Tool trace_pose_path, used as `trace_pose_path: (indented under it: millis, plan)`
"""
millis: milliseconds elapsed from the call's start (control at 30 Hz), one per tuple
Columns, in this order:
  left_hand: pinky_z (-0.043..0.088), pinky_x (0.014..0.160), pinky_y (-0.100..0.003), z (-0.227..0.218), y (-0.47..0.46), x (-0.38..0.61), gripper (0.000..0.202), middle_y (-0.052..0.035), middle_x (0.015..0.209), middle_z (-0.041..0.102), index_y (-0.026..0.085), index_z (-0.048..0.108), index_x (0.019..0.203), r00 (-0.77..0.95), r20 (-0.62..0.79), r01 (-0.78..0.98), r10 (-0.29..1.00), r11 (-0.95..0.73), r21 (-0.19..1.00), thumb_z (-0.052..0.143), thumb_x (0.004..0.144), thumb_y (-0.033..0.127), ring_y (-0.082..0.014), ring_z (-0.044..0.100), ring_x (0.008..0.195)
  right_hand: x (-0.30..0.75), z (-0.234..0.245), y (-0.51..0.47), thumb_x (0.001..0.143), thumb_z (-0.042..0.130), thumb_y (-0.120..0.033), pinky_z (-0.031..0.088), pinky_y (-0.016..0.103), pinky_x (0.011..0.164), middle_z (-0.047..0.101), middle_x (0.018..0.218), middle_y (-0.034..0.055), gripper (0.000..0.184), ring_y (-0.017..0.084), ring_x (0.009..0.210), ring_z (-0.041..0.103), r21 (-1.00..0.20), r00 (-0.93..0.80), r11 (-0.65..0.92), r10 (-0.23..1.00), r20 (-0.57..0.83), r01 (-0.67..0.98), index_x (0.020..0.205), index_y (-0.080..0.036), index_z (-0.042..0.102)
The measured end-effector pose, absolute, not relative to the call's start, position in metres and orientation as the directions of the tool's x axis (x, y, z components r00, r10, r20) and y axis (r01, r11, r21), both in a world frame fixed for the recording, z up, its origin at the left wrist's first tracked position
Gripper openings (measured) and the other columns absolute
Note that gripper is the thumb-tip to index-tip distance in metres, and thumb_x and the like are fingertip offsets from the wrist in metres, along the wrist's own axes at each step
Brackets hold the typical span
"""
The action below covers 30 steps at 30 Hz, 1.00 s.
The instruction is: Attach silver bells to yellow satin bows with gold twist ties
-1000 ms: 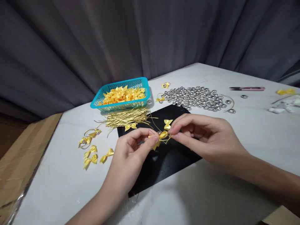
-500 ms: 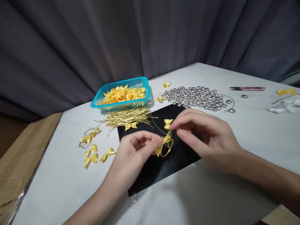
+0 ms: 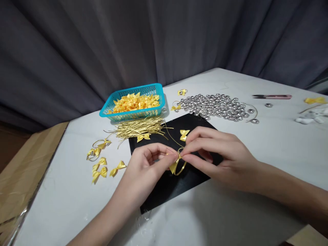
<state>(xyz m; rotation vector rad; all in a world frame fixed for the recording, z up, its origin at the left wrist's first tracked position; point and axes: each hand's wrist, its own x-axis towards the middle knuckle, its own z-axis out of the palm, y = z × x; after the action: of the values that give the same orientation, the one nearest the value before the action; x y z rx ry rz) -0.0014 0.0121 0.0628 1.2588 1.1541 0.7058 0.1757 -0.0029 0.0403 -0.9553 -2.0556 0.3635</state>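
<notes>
Both hands meet over a black mat (image 3: 176, 184) in the middle of the white table (image 3: 230, 212). My left hand (image 3: 148, 164) pinches a small yellow ribbon bow (image 3: 174, 166) between thumb and forefinger. My right hand (image 3: 217, 153) pinches the gold wire tie (image 3: 182, 168) looped around that bow, fingertips touching the left hand's. Two more loose yellow bows (image 3: 183, 134) (image 3: 142, 137) lie on the mat just beyond the hands.
A teal basket (image 3: 133, 114) of yellow bows stands at the back, a heap of gold wire ties (image 3: 139, 128) before it. Silver beads (image 3: 215, 106) are piled back right, pink snips (image 3: 273, 97) beyond. Finished bows (image 3: 101, 164) lie left. Cardboard (image 3: 23, 177) borders the left edge.
My right hand first drew away from the bow, leaving a wire loop, then came back down and pinched the wire at the bow. My left hand kept its hold, sinking slightly.
</notes>
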Motion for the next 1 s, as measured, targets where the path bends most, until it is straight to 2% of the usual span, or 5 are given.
trace_pose_path:
  millis: [233, 400, 633, 800, 1000]
  plan:
    - [0.038, 0.052, -0.018, 0.064, 0.009, -0.001, 0.006, 0.0001, 0.058, 0.058, 0.016, 0.068, 0.060, 0.421, -0.340, 0.139, 0.841, 0.311, 0.940, 0.070, 0.065, 0.016, -0.0098, 0.049, 0.054, 0.177, 0.038, -0.001, 0.086, 0.054, -0.016, 0.046, 0.018, 0.061, 0.061, 0.097, 0.0062, 0.006, 0.008, 0.073, 0.058, -0.531, -0.494, 0.737, 0.675, 0.548, 0.418, 0.084, -0.017, 0.059]
    - [0.042, 0.055, -0.013, 0.065, 0.005, 0.000, 0.006, 0.0006, 0.061, 0.062, 0.016, 0.072, 0.066, 0.424, -0.378, -0.023, 0.823, 0.427, 0.904, 0.069, 0.071, 0.019, -0.0069, 0.052, 0.057, 0.171, 0.032, -0.005, 0.086, 0.052, -0.012, 0.049, 0.022, 0.064, 0.064, 0.081, 0.0048, 0.007, 0.012, 0.074, 0.062, -0.539, -0.376, 0.721, 0.689, 0.619, 0.435, 0.083, -0.017, 0.055]
    - [0.047, 0.064, -0.013, 0.063, -0.004, 0.004, 0.006, -0.0007, 0.069, 0.068, 0.015, 0.070, 0.073, 0.354, -0.375, -0.097, 0.857, 0.432, 0.896, 0.072, 0.069, 0.017, -0.0076, 0.058, 0.067, 0.161, 0.026, -0.015, 0.082, 0.053, -0.007, 0.049, 0.022, 0.061, 0.066, 0.083, 0.0048, 0.013, 0.013, 0.075, 0.064, -0.440, -0.223, 0.670, 0.666, 0.712, 0.598, 0.083, -0.020, 0.052]
    - [0.048, 0.060, -0.014, 0.054, 0.000, 0.005, 0.018, 0.0003, 0.067, 0.068, 0.015, 0.063, 0.079, 0.301, -0.292, -0.122, 0.908, 0.340, 0.932, 0.075, 0.066, 0.015, -0.0069, 0.059, 0.062, 0.155, 0.021, -0.017, 0.084, 0.050, -0.009, 0.048, 0.022, 0.064, 0.068, 0.088, 0.0049, 0.012, 0.014, 0.082, 0.065, -0.538, -0.190, 0.614, 0.742, 0.642, 0.577, 0.082, -0.020, 0.050]
    - [0.049, 0.061, -0.013, 0.046, 0.003, 0.008, 0.029, 0.0022, 0.066, 0.068, 0.015, 0.058, 0.081, 0.237, -0.332, -0.175, 0.913, 0.377, 0.910, 0.078, 0.061, 0.011, -0.0050, 0.059, 0.060, 0.153, 0.015, -0.014, 0.087, 0.045, -0.009, 0.041, 0.021, 0.052, 0.062, 0.075, 0.0021, 0.014, 0.009, 0.060, 0.055, -0.643, -0.148, 0.555, 0.805, 0.574, 0.528, 0.078, -0.019, 0.047]
